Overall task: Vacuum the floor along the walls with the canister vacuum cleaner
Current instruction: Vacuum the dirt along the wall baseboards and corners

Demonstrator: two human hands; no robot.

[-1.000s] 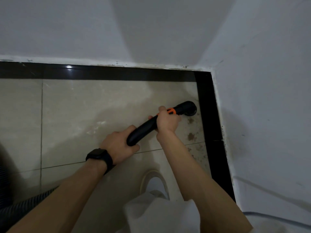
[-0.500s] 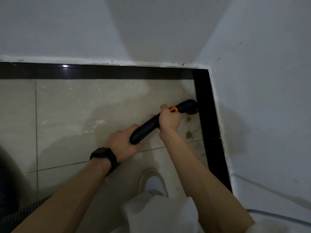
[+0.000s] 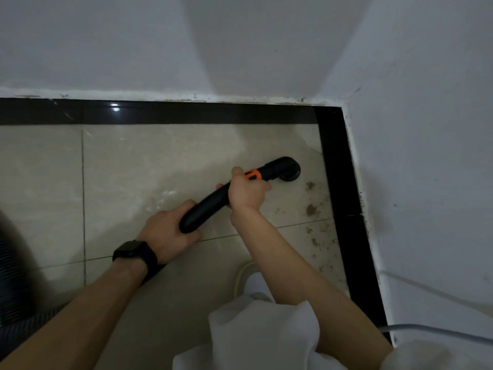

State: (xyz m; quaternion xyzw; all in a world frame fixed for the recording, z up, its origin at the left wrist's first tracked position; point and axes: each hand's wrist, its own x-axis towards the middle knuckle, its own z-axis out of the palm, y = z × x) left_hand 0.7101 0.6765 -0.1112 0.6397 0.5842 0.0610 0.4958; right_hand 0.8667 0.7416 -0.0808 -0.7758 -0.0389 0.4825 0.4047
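In the head view, both hands were clamped round the black curved vacuum handle (image 3: 210, 206). The left hand (image 3: 168, 231) curled round its rear bend, and the right hand (image 3: 246, 193) wrapped it further forward, just behind the orange collar (image 3: 253, 174). That two-handed hold looked meant to steady the tube and press its round nozzle (image 3: 288, 169) flat on the beige floor (image 3: 160, 161).

The nozzle sat on the tile near the corner, close to the black skirting strip (image 3: 338, 182) under the right wall (image 3: 426, 156) but not touching it. Brown dirt patches (image 3: 310, 209) lay between nozzle and strip and trailed back along that edge, which was probably why the tube was angled that way.

The ribbed hose (image 3: 13, 289) ran off at the lower left, likely toward the canister, which was out of view. A dark watch (image 3: 133, 251) sat on the left wrist, a pale shoe (image 3: 245, 279) stood under the right forearm, and a grey cable (image 3: 440, 332) crossed the lower right.

No brand, label or writing could be read. The watch face was dark, and the handle, dim as it was, appeared unmarked.
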